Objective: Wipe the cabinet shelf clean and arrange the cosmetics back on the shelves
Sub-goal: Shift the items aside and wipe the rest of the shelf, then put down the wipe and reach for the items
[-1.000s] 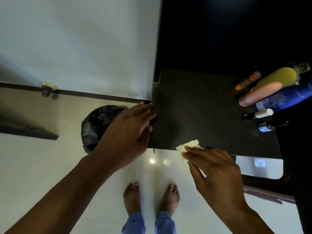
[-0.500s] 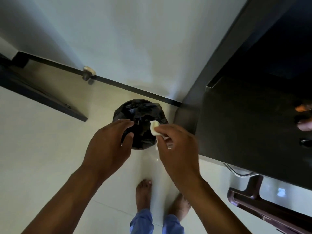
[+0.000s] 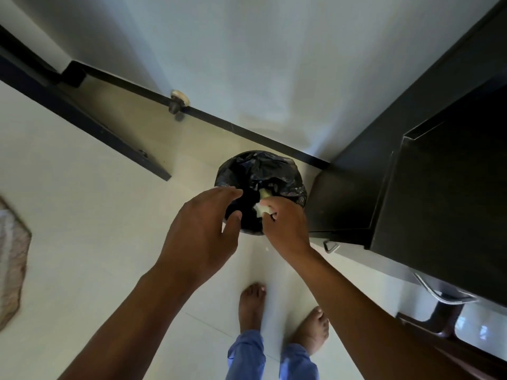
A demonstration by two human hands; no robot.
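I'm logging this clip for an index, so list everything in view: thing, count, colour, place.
bin: 1, lined with a black bag, on the floor by the wall
tissue: 1, pale yellow-white, over the bin, pinched by the right hand
cabinet: 1, black, right side
door stopper: 1, cream, at the wall's foot
mat: 1, brownish, far left edge
floor: 1, pale tile
left hand: 1, open, over the bin
right hand: 1, holds the tissue
feet: 2, bare, below blue trouser legs
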